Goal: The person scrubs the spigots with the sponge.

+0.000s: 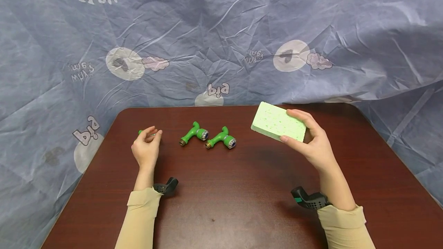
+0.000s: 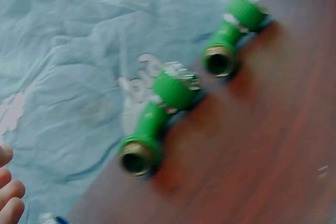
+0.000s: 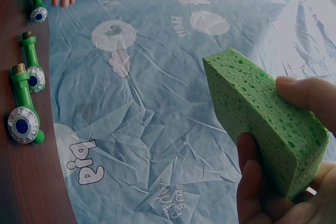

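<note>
My right hand [image 1: 313,141] grips a pale green porous sponge [image 1: 277,121] by its right end, thumb on one side and fingers on the other. The sponge is tilted and held up off the table. At the left, my left hand [image 1: 147,149] hovers with loosely bent fingers, holding nothing. Just beyond it, a green tap [image 3: 37,1] lies on the table; the hand mostly hides it in the head view. Two more green taps, one on the left [image 1: 194,133] and one on the right [image 1: 221,138], lie side by side near the middle, with brass threaded ends and silver-rimmed knobs.
The dark reddish-brown table [image 1: 221,203] has rounded far corners. Behind it hangs a wrinkled blue-grey printed cloth [image 1: 214,41]. A black wrist mount sits on each forearm, the left one [image 1: 167,186] and the right one [image 1: 311,200].
</note>
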`<action>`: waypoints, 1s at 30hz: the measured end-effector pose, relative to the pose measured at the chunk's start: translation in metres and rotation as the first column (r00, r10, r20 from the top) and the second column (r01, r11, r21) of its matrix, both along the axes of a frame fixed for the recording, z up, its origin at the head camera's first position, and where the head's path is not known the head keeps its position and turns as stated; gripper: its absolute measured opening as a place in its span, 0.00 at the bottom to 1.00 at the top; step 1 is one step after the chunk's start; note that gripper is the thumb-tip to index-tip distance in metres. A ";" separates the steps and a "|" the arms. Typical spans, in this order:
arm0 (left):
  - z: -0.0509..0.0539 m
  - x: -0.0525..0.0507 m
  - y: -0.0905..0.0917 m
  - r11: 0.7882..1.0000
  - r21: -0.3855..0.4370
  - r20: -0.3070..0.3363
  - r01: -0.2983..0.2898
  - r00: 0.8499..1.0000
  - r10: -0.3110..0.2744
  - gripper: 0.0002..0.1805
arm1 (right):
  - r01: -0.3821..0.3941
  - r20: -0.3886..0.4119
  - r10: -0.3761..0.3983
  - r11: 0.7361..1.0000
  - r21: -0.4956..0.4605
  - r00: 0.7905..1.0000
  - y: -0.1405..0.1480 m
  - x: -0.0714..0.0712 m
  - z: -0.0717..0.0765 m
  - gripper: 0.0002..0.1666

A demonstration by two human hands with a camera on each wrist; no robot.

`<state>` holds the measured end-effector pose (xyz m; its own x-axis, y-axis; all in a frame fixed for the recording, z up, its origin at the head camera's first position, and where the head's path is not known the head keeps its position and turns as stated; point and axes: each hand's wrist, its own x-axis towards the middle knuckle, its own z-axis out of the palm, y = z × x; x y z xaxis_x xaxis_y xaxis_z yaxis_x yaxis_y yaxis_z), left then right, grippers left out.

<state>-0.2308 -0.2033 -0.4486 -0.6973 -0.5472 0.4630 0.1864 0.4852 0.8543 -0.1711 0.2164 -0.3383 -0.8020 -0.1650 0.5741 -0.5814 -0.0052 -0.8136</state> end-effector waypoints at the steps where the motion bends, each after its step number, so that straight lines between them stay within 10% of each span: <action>1: 0.001 0.000 -0.004 1.000 0.017 -0.018 -0.016 1.000 0.017 0.13 | -0.001 -0.001 0.001 1.000 -0.001 1.000 0.000 0.000 0.000 0.38; 8: -0.003 0.002 -0.025 0.987 0.136 -0.073 -0.088 0.992 0.099 0.13 | 0.018 0.000 -0.018 1.000 0.012 1.000 0.001 0.000 0.000 0.38; 20: -0.014 0.007 -0.048 0.967 0.140 0.116 -0.211 0.974 0.196 0.14 | 0.033 0.003 -0.033 0.999 0.020 0.999 0.001 -0.001 0.001 0.38; 30: -0.017 0.011 -0.055 0.979 0.094 0.325 -0.178 0.935 0.139 0.17 | 0.025 0.008 -0.025 0.999 0.021 1.000 0.001 0.000 0.000 0.37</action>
<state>-0.2194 -0.2584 -0.4660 -0.6962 -0.7004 0.1573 -0.1729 0.3763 0.9102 -0.1712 0.2171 -0.3384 -0.8107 -0.1565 0.5642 -0.5745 0.0266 -0.8181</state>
